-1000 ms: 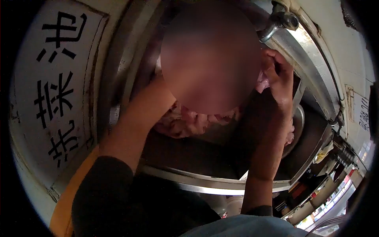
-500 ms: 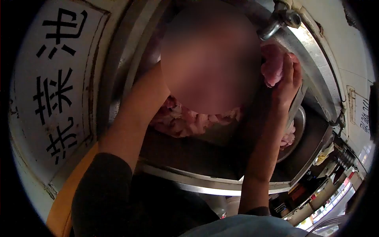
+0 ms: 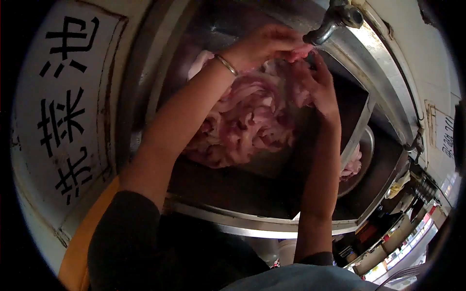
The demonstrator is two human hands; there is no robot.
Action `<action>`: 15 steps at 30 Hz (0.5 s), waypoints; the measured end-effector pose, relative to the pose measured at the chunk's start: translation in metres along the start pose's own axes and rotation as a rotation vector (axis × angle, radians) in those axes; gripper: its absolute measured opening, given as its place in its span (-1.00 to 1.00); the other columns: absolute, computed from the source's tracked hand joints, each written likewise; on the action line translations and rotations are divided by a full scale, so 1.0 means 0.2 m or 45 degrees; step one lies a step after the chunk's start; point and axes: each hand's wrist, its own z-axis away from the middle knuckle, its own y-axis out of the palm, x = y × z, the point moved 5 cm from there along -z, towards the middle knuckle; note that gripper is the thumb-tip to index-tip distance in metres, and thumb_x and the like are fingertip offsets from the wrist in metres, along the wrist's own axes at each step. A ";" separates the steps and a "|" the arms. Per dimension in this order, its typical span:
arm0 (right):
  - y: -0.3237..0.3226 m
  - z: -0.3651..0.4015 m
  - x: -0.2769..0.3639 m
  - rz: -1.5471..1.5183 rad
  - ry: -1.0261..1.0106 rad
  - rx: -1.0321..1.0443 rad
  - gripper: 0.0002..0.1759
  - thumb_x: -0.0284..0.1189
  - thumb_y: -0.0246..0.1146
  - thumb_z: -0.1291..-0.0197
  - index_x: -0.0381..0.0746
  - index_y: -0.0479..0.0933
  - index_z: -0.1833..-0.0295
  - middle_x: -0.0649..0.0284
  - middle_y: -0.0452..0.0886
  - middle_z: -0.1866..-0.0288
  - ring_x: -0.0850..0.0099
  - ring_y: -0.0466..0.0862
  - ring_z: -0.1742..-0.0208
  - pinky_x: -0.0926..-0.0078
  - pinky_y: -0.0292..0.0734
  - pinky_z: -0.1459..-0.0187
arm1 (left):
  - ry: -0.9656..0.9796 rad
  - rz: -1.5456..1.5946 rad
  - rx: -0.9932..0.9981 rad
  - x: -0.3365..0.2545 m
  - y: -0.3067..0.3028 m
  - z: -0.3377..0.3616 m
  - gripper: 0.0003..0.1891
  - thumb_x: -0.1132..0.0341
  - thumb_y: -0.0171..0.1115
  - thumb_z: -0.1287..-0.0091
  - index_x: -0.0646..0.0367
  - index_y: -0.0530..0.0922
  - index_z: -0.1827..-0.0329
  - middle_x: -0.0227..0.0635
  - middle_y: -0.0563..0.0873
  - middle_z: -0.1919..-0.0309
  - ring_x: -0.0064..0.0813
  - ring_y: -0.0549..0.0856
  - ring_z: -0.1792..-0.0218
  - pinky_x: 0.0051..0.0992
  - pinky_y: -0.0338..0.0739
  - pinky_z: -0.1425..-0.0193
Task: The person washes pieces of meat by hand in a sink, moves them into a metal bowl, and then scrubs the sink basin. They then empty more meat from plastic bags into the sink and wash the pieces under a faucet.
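Note:
A heap of raw pink meat [image 3: 247, 128] lies in the metal sink basin [image 3: 213, 186], below my hands. My left hand [image 3: 262, 46], with a bangle at the wrist, reaches across the heap and pinches the upper end of a piece of raw meat [image 3: 300, 52] beside the tap's spout. My right hand [image 3: 324, 85] is close by on the right, fingers curled against the same hanging meat. Where that piece ends and the heap begins is hard to tell. Parts of the fingertips are hidden.
A metal tap [image 3: 337, 22] juts in above my hands. Right of the sink divider [image 3: 357, 126], a round metal bowl [image 3: 367, 160] holds more raw meat [image 3: 352, 166]. A sign with black characters [image 3: 70, 106] is on the left.
My right hand has moved left from beside the divider, bringing its meat to my left hand near the tap. My left hand was blurred out earlier, so its motion cannot be told.

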 end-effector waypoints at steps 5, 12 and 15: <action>0.11 -0.08 -0.03 -0.145 -0.032 0.144 -0.63 -0.46 0.18 -0.12 -0.33 0.40 -0.05 0.28 0.57 0.21 0.61 0.51 0.23 0.66 0.42 0.19 | 0.025 0.207 0.065 0.05 -0.01 0.02 -0.79 0.28 0.18 -0.23 0.17 0.54 0.14 -0.43 0.60 0.39 -0.65 0.55 0.28 -0.60 0.47 0.18; 0.05 -0.10 -0.07 0.145 -0.239 -0.126 -0.65 -0.43 0.18 -0.15 -0.36 0.41 -0.03 0.23 0.58 0.23 0.57 0.52 0.22 0.63 0.41 0.17 | -0.066 0.065 -0.478 0.11 -0.10 0.03 -0.67 0.06 0.18 -0.21 0.18 0.49 0.48 -0.46 0.55 0.56 -0.71 0.46 0.54 -0.69 0.35 0.46; 0.07 -0.06 0.02 -0.005 -0.215 -0.156 -0.68 -0.43 0.19 -0.14 -0.36 0.43 0.01 0.26 0.58 0.24 0.58 0.52 0.25 0.63 0.41 0.19 | 0.195 -0.189 -0.214 0.01 -0.02 0.03 -0.74 0.15 0.23 -0.19 0.19 0.49 0.38 -0.46 0.55 0.56 -0.70 0.50 0.51 -0.70 0.38 0.39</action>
